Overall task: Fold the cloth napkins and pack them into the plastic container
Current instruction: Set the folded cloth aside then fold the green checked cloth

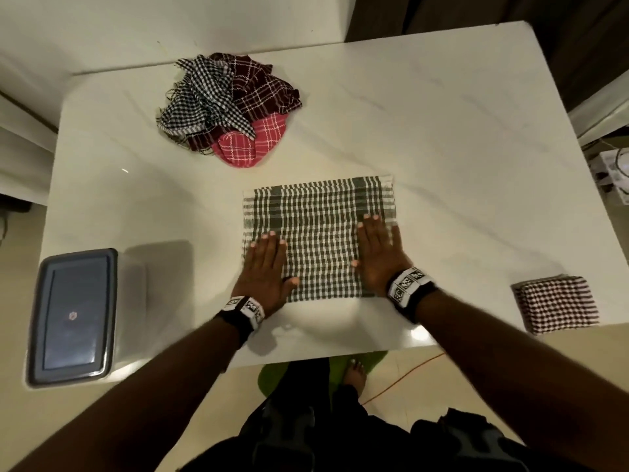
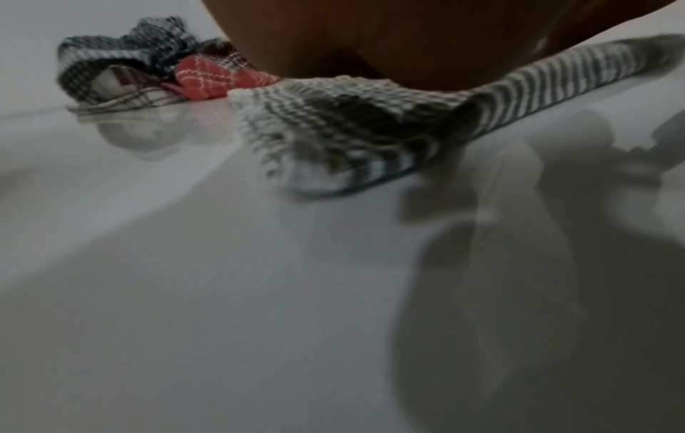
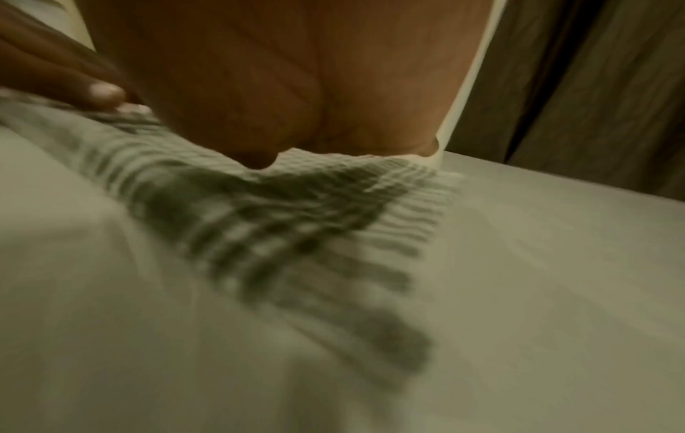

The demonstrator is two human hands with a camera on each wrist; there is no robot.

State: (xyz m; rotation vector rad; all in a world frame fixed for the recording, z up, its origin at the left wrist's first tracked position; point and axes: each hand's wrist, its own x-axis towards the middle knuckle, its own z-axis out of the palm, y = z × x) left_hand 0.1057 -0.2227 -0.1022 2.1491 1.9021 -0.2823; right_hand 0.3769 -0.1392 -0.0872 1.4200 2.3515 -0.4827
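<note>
A grey-green checked napkin [image 1: 318,229] lies flat on the white table [image 1: 442,131] in front of me. My left hand [image 1: 269,267] presses flat on its near-left part, fingers straight. My right hand [image 1: 377,250] lies flat on its near-right part, fingers straight too. The left wrist view shows the napkin's corner [image 2: 333,131] under my palm [image 2: 370,38]; the right wrist view shows the blurred fringe [image 3: 296,219] below my palm [image 3: 278,73]. A plastic container with a grey lid [image 1: 73,316] sits shut at the near-left table corner. A folded red-and-white checked napkin [image 1: 556,303] rests at the near-right edge.
A heap of unfolded napkins [image 1: 228,107], black-checked, maroon and pink, lies at the back left, also seen as a pile [image 2: 155,67] in the left wrist view. Dark curtains [image 3: 593,88] hang beyond the table's right side. An orange cable [image 1: 405,376] crosses the floor below.
</note>
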